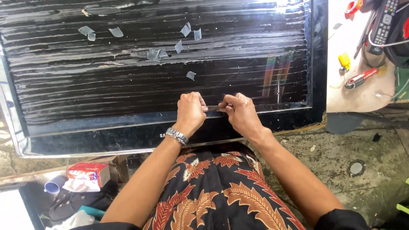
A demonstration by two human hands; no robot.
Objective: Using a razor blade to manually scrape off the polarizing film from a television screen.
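Note:
A large flat television panel [128, 81] lies face up in front of me, its dark screen streaked with horizontal smears. Several small scraps of clear film [185, 30] lie on it. My left hand [190, 111], with a metal watch band at the wrist, and my right hand [240, 111] meet at the screen's lower edge. Both pinch a narrow strip [213, 108] that runs along that edge between the fingertips.
A red-handled screwdriver [360, 78], a yellow tool [344, 61] and a remote control [384, 21] lie on a board at the right. A red and white box [87, 171] and a light blue cup [55, 185] sit low at the left. Concrete floor [341, 157] shows at right.

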